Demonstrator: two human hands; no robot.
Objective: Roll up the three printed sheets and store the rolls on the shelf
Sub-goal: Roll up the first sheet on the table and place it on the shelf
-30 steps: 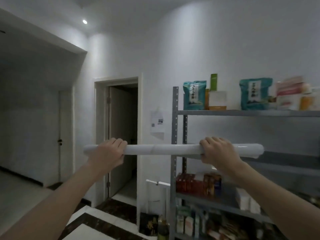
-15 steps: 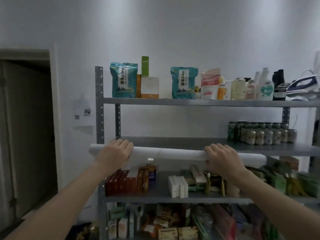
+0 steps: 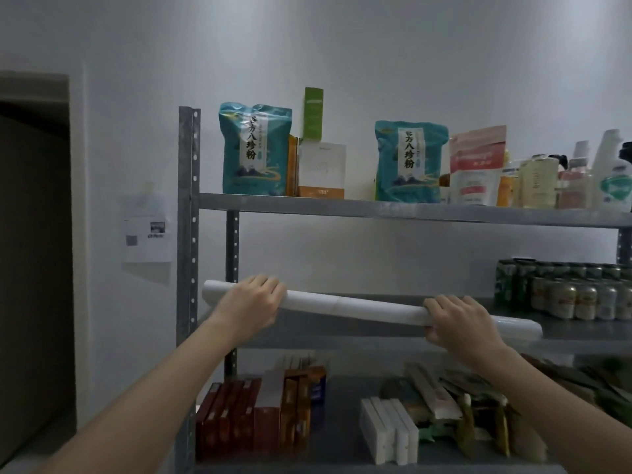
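Observation:
A long white paper roll (image 3: 355,306) lies level in front of me, held at both ends. My left hand (image 3: 249,304) grips it near its left end, fingers curled over the top. My right hand (image 3: 460,325) grips it near the right end, and a short stub of the roll sticks out past that hand. The roll hangs just over the front edge of the middle level of the grey metal shelf (image 3: 342,331). I cannot tell whether it touches the shelf. No other rolls or sheets are in view.
Several cans (image 3: 567,289) stand at the right of the middle level. The top level holds teal bags (image 3: 254,148), boxes and bottles. The level below holds red boxes (image 3: 239,419) and white packs. A doorway (image 3: 30,251) opens at the left.
I have turned right and stepped closer to the shelf. The roll, still held in both hands, has come from open room up to the front of the middle level.

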